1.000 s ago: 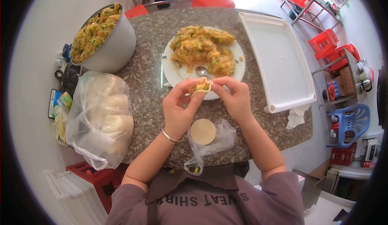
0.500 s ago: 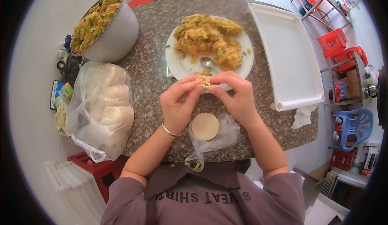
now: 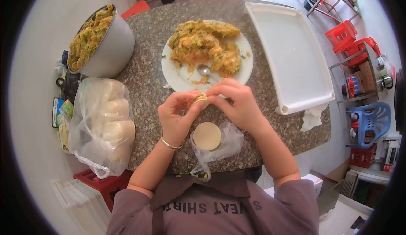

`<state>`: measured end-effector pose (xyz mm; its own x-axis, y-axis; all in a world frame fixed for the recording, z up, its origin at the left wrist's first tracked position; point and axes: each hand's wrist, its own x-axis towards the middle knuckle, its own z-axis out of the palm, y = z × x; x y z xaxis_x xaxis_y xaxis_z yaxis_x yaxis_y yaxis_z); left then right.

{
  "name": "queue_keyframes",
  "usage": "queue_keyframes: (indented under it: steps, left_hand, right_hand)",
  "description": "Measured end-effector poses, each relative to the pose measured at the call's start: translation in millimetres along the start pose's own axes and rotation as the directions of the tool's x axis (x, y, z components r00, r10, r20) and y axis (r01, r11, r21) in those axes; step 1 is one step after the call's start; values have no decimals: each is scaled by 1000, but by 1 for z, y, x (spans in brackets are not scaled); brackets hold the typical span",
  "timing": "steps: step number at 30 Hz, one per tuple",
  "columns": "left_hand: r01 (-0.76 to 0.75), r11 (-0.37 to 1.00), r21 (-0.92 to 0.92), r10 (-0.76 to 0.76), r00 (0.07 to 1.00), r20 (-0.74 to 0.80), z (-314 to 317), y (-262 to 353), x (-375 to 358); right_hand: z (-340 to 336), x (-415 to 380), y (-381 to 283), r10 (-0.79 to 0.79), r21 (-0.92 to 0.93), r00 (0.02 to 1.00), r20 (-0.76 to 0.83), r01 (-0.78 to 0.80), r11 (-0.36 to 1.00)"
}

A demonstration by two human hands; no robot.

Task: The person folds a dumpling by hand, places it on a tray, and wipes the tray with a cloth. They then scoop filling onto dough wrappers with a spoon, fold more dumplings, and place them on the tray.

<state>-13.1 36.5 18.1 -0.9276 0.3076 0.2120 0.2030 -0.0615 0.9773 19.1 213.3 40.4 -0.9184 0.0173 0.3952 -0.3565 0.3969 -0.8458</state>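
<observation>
Between my fingertips is a small filled dumpling (image 3: 200,97), its pale dough edge folded together. My left hand (image 3: 179,114), with a bangle at the wrist, pinches it from the left. From the right, the thumb and forefinger of my right hand (image 3: 237,106) press on its edge. Just beyond my hands, a white plate (image 3: 173,76) holds a heap of orange-green filling (image 3: 203,45) and a spoon (image 3: 204,70). Nearer my body, round dumpling wrappers (image 3: 207,136) lie stacked on a clear plastic bag (image 3: 230,144).
A metal pot (image 3: 114,49) of filling stands at the table's back left. In front of it sits a plastic bag of wrapper stacks (image 3: 112,121). A white tray (image 3: 292,57) lies on the right, with a crumpled tissue (image 3: 314,118) by its near corner.
My hands and the dumpling sit slightly lower and further left in view, as does the whole table. My fingers have shifted along the dumpling's edge, which looks more closed.
</observation>
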Motion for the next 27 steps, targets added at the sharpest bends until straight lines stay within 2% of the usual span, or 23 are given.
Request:
queue_keyframes:
  steps: [2,5,7,8,9,11,13,15,16,18,20,21,22,23,24,26,27]
  left_hand:
    - [-2,999,-38,3,1000,20,0,-4,0]
    - [-17,991,-131,22,999,37,2,-3,2]
    - [-33,982,-188,40,999,34,1,-2,4]
    - [-80,989,-121,92,991,95,-2,-2,3]
    - [-131,990,-56,138,978,158,-4,-2,2]
    - [-134,989,-57,142,978,155,-3,-3,1]
    - [-145,988,-56,152,977,150,-3,-2,2]
    - [-40,996,-75,46,996,78,0,0,1]
    - [-37,996,-78,43,997,71,-1,0,0]
    - [103,990,-99,-99,994,41,-2,0,0]
    - [99,982,-163,-96,995,27,2,0,0]
    - [93,972,-217,-90,996,21,2,1,0]
    - [80,976,-201,-86,996,-18,1,0,1]
    - [65,973,-223,-58,998,38,1,-2,1]
    - [49,969,-242,-27,995,95,-1,-5,3]
    - [-19,995,-96,36,984,174,-6,-8,4]
    - [-98,992,-80,112,976,189,-6,-7,5]
  right_hand:
    - [-2,0,-3,7,-10,1000,27,-7,1000]
    - [-3,0,-1,27,-19,999,-39,-28,999]
    - [-12,3,-5,183,64,979,85,-189,980]
    - [-14,4,-3,190,65,978,88,-196,979]
    - [-16,5,-1,160,69,982,100,-167,984]
    - [-14,2,0,134,74,984,120,-144,987]
    - [-9,2,-1,78,41,995,57,-80,996]
    - [-4,0,0,51,22,998,34,-52,998]
    - [-1,0,0,27,-6,999,21,-26,1000]
    - [0,0,-1,-1,-33,1000,22,2,999]
    - [0,2,-5,20,-114,999,27,-17,993]
    - [1,3,-6,2,-94,999,52,3,996]
    - [0,4,-6,4,-117,1000,8,-3,993]
    - [-2,4,-7,1,-137,999,-34,-6,991]
    - [-5,5,-10,115,-74,993,12,-114,991]
    - [-14,7,-8,176,-56,976,129,-170,984]
    - [-13,8,-9,155,-50,982,112,-151,987]
